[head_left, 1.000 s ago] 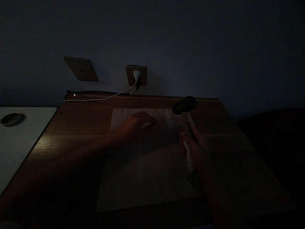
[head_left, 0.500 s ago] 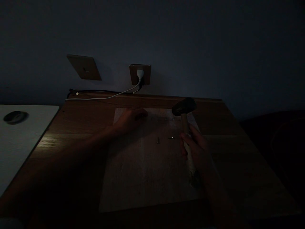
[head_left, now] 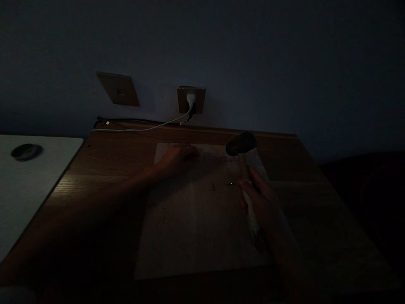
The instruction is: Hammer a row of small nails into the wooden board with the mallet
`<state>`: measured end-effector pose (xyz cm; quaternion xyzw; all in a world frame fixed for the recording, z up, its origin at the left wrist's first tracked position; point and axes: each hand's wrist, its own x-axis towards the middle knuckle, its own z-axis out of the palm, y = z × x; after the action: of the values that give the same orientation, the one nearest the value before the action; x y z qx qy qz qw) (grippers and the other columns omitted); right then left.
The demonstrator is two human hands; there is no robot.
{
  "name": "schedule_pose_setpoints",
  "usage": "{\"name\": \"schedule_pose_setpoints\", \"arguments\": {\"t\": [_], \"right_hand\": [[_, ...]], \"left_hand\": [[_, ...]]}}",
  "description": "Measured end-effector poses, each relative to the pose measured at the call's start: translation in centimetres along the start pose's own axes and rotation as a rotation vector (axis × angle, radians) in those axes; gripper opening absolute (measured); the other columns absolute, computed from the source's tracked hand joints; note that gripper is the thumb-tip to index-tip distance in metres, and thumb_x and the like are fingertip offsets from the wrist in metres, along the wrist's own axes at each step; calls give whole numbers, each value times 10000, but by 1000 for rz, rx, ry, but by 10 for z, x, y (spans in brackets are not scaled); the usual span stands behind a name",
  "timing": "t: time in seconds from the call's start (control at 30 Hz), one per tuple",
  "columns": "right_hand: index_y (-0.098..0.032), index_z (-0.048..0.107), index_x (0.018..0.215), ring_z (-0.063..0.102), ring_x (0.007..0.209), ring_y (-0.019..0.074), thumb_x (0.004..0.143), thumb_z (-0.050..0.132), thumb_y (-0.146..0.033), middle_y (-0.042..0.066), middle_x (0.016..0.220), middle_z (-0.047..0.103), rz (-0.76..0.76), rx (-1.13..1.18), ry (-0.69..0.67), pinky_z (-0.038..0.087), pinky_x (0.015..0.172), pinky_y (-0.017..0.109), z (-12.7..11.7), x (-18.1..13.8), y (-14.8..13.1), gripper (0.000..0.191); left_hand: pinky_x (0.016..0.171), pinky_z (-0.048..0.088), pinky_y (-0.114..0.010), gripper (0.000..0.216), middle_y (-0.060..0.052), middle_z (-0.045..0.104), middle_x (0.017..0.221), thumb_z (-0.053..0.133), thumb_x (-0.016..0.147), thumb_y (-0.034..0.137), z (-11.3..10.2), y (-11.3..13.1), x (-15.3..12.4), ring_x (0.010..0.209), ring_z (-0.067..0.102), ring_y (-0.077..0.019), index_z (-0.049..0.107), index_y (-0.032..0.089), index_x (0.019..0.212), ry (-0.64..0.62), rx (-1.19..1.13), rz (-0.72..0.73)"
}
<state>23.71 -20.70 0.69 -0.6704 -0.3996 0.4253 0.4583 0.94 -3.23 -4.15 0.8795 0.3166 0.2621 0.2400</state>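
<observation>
In dim light, my right hand is wrapped round the pale handle of a mallet. Its dark head is held up over the far right part of a light board. My left hand rests at the board's far left with its fingers curled; whatever may be between them is hidden in shadow. A small upright piece like a nail or screw stands on the board between the hands. Just left of the right hand lies a thin shiny nail-like piece. Small blurred bits show near the board's far edge.
The board lies on a wooden table against a wall. A white plug with a cable sits in the wall socket, left of which is another wall plate. At left is a white surface bearing a dark round object.
The view has shifted slightly, moving the scene to the right. Against the board, the mallet has moved a little left. My left hand stays in about the same place on the board.
</observation>
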Motion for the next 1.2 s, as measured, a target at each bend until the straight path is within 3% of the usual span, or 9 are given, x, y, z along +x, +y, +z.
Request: {"name": "schedule_pose_setpoints", "arguments": {"t": [0.2, 0.47, 0.7, 0.83, 1.0, 1.2], "right_hand": [[-173, 563, 1477, 406, 343, 106, 888, 671, -509, -99, 473, 495, 30, -23, -29, 360, 316, 201, 4, -4, -3, 687], [-209, 451, 1610, 428, 364, 106, 961, 633, -489, -101, 468, 494, 9, -33, -268, 394, 343, 191, 25, -12, -4, 730], [-174, 440, 1608, 420, 344, 111, 955, 638, -450, -106, 440, 495, 1, -45, -288, 371, 338, 200, 33, -5, 2, 736], [-222, 506, 1569, 437, 361, 114, 979, 612, -442, -99, 454, 492, -18, -85, -309, 375, 349, 205, 32, -4, 3, 639], [-228, 491, 1582, 474, 379, 113, 974, 622, -431, -101, 485, 506, -16, -128, -311, 395, 364, 197, 32, -6, 2, 654], [-225, 475, 1593, 483, 388, 109, 981, 608, -433, -96, 514, 514, -42, -114, -299, 402, 363, 194, 34, -5, 7, 660]], "left_hand": [[912, 566, -335, 163, -73, 764, 1045, 651, 912, 188, 1, -2, 4, 980, 710, -208, 762, 191, 1031, -44, 4, 24], [822, 570, -273, 398, -54, 792, 1054, 654, 886, 145, 3, 3, 2, 914, 746, -175, 655, 180, 1282, -5, -176, -83], [832, 574, -289, 408, -80, 781, 1108, 657, 867, 142, 0, 6, 1, 968, 746, -208, 656, 160, 1274, 4, -149, -102], [888, 573, -309, 443, -84, 777, 1164, 677, 855, 144, 2, 3, 2, 1011, 749, -225, 657, 171, 1296, 8, -135, -97], [957, 568, -341, 440, -104, 759, 1235, 686, 865, 173, 4, 1, 2, 1099, 735, -249, 660, 159, 1304, 21, -167, -64], [917, 578, -344, 456, -90, 777, 1161, 677, 874, 211, 3, 4, 2, 1014, 747, -242, 645, 168, 1327, 2, -145, -111]]}}
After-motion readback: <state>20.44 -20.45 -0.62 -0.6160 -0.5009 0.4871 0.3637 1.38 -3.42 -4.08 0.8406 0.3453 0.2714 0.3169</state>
